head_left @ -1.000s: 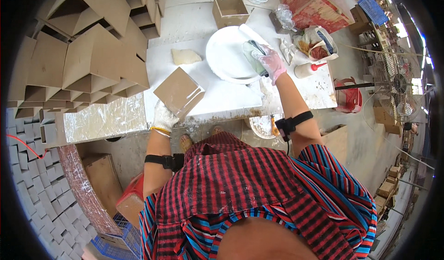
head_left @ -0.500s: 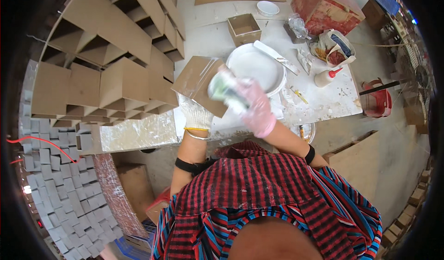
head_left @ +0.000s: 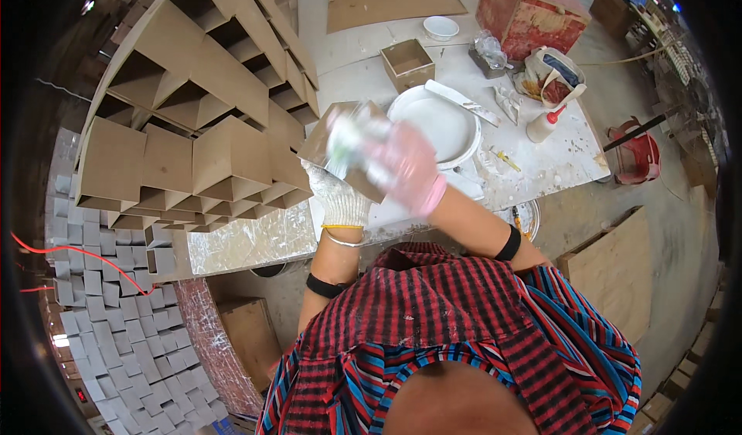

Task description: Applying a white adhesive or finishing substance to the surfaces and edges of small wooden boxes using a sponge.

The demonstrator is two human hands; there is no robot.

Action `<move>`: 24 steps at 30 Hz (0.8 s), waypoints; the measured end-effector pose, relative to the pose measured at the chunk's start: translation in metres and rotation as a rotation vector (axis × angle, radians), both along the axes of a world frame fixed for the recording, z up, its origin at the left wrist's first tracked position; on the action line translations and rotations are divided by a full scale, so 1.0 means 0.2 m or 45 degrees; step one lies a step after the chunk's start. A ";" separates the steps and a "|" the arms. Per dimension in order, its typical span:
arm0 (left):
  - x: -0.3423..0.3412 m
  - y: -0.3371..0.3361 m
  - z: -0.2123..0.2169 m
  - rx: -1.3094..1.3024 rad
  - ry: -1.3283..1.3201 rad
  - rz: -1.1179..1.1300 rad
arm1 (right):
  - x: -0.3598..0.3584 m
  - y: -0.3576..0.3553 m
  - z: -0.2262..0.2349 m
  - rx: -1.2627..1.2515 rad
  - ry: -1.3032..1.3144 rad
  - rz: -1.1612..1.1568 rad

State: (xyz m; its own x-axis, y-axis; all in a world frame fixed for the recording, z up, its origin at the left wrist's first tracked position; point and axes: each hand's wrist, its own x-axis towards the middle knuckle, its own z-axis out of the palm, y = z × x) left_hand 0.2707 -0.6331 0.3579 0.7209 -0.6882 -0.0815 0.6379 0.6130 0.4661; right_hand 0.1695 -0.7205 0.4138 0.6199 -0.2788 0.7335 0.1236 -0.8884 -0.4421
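A brown cardboard box (head_left: 319, 146) is held over the near edge of the worktable in my left hand (head_left: 340, 201), which wears a white knitted glove; most of its fingers are hidden behind the box. My right hand (head_left: 406, 164), in a pink glove, closes on a white and green thing (head_left: 348, 143). This thing is pressed to or just over the box's upper face, smeared by motion, and I cannot make out its kind. Just right of the hands stands a round white basin (head_left: 437, 126) of white paste, with a flat white scraper (head_left: 462, 102) across its rim.
Stacked brown boxes (head_left: 228, 149) rise at the left, above many grey boxes (head_left: 127, 334). An open box (head_left: 408, 65), a small white bowl (head_left: 440, 28), a red-capped glue bottle (head_left: 544, 126), a yellow cutter (head_left: 508, 161) and a cloth bag (head_left: 550, 75) sit on the table (head_left: 363, 48).
My right hand has moved a little left and up across the box with the white and green thing. The box stays in my left hand, and the whole view has shifted slightly.
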 end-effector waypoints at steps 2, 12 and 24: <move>0.00 0.06 0.07 -0.027 0.145 -0.086 | 0.04 -0.05 -0.01 0.125 -0.132 -0.095; 0.09 0.33 0.16 -0.059 0.118 -0.182 | 0.04 0.11 0.05 0.059 -0.174 -0.256; 0.33 0.36 -0.28 -0.363 0.055 -0.466 | -0.03 0.64 0.16 -0.399 0.433 -0.177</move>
State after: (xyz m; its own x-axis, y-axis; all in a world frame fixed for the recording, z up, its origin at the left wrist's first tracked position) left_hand 0.3367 -0.5606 0.3021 0.4263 -0.8962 0.1231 0.8514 0.4435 0.2801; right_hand 0.1626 -0.5930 0.4455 0.8116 -0.1742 0.5577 -0.1111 -0.9831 -0.1455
